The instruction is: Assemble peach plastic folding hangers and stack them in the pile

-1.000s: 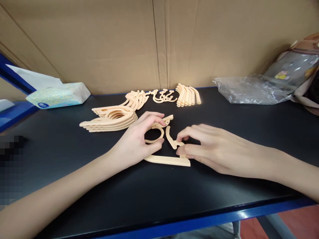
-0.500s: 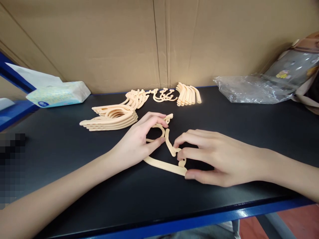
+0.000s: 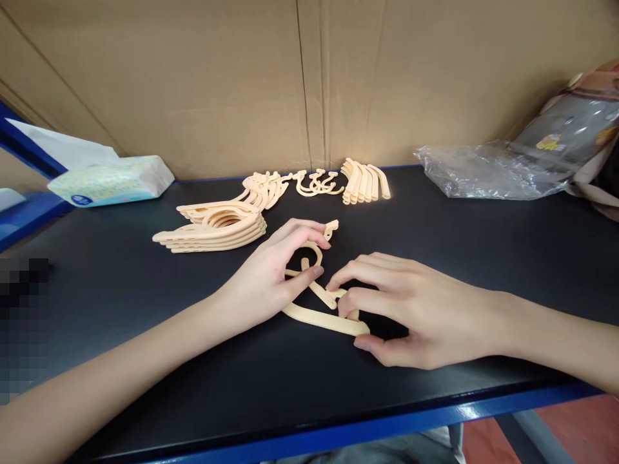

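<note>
A beige plastic folding-hanger frame [image 3: 324, 319] lies on the black tabletop between my hands. My left hand [image 3: 280, 267] is closed on its ring-shaped middle, thumb and fingers pressing from either side. At the frame's right end, my right hand [image 3: 416, 312] has its thumb by the tip and bent fingers on the joint, which they partly hide. From that end a narrow curved arm [image 3: 318, 293] angles up and left, its far tip inside the ring near my left thumb. Several similar frames [image 3: 217, 241] sit stacked just beyond my left hand.
Along the back are a heap of beige parts [image 3: 265, 190], several hooks [image 3: 319, 187] and a row of curved arms [image 3: 365, 183]. A tissue pack [image 3: 116, 180] stands back left, a clear plastic bag [image 3: 488, 173] back right. A blue edge [image 3: 338, 444] borders the table front.
The narrow arm's free tip has swung left into the ring. My right fingers have shifted slightly left with it. My left hand keeps its hold on the frame.
</note>
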{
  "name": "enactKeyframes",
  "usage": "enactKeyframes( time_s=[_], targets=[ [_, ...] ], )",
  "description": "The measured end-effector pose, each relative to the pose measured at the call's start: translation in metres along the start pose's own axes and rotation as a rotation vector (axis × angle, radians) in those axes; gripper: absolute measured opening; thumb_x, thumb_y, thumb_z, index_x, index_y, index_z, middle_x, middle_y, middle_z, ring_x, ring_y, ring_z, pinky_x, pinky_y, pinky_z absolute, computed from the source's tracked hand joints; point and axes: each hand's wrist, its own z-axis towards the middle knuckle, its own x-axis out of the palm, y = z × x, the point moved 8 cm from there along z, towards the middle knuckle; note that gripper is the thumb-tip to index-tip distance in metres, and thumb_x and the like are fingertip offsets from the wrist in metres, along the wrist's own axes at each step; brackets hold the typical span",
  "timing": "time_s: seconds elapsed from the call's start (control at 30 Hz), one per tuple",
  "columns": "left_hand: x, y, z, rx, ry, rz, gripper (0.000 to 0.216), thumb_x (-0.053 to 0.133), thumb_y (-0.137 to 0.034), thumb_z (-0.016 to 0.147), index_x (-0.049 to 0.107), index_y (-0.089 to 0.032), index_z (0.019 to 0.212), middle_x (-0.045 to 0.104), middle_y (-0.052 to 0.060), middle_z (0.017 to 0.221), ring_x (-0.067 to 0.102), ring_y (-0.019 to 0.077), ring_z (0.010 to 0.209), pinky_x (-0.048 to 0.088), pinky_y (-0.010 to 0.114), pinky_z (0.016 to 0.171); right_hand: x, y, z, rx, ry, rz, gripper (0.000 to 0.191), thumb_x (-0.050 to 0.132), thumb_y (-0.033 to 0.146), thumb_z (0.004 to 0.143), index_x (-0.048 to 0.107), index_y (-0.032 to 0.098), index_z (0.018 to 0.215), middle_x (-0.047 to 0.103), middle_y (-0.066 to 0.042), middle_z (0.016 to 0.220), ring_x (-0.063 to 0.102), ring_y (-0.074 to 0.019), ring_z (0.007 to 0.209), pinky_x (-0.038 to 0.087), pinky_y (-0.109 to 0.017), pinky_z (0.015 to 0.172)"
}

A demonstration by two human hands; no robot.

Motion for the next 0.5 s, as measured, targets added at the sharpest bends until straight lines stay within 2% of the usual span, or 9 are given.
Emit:
enactKeyframes(
  time_s=[0.2,0.37,0.5],
  targets=[
    [0.0026,-0.0031,0.0002,0.023,0.027,-0.022,0.022,0.056,-0.015,0.088,0.056,-0.022,0.109,0.051,0.004,0.132,0.049,0.0173,0.124,0.043,0.035,0.108,-0.0004,0.0012,0.0017,-0.063,-0.021,0.015,0.020,0.051,0.005,0.082,0.058,0.015,0.098,0.062,-0.009,0.115,0.054,-0.0173,0.102,0.042,-0.031,0.090],
    [0.0052,-0.0024,0.0001,0.022,0.067,-0.029,0.024,0.056,-0.016,0.088,0.055,-0.022,0.111,0.050,0.003,0.131,0.051,0.0170,0.122,0.047,0.032,0.102,0.0001,-0.0046,0.0009,-0.050,-0.014,0.042,0.023,0.047,0.002,0.083,0.056,0.015,0.100,0.061,-0.010,0.113,0.053,-0.0176,0.103,0.043,-0.032,0.089],
    [0.0042,-0.0032,0.0000,0.040,0.050,-0.047,0.024,0.057,-0.017,0.087,0.055,-0.023,0.111,0.051,0.003,0.130,0.052,0.0173,0.121,0.047,0.032,0.102,0.0004,-0.0072,-0.0001,-0.016,0.003,0.092,0.026,0.047,0.000,0.081,0.055,0.016,0.099,0.060,-0.008,0.110,0.052,-0.0169,0.101,0.044,-0.032,0.088]
  ],
)
